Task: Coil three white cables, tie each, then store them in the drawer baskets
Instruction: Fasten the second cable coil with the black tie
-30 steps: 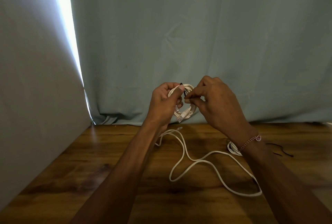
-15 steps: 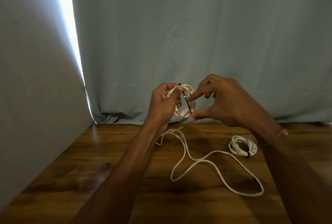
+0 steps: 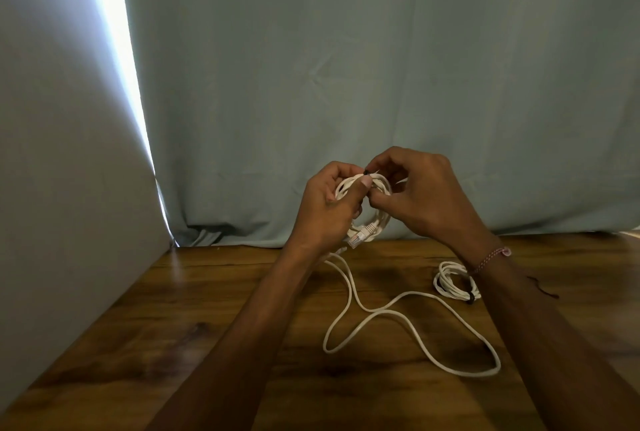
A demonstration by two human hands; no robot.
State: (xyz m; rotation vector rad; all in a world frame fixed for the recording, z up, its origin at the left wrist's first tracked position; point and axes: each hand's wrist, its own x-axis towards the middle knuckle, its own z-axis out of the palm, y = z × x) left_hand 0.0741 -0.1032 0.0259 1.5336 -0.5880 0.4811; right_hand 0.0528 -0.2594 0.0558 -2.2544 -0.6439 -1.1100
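Note:
My left hand (image 3: 325, 207) grips a coiled white cable (image 3: 375, 219) above the far part of the wooden table (image 3: 207, 344), thumb pressed over the top of the coil. My right hand (image 3: 420, 193) pinches a thin black tie (image 3: 366, 172) at the top of that coil. The cable's clear plugs hang below my left hand. A loose white cable (image 3: 381, 313) snakes across the table in front of me. A tied white coil (image 3: 453, 280) with a black tie lies to the right, partly behind my right wrist.
A pale blue curtain (image 3: 346, 67) hangs behind the table, and a grey panel (image 3: 62, 171) stands along the left side with a bright gap between them. A spare dark tie (image 3: 543, 288) lies on the table right of my right forearm.
My right hand closed back in on the top of the coil and now pinches the black tie there; half a second ago its fingers were spread apart beside the coil.

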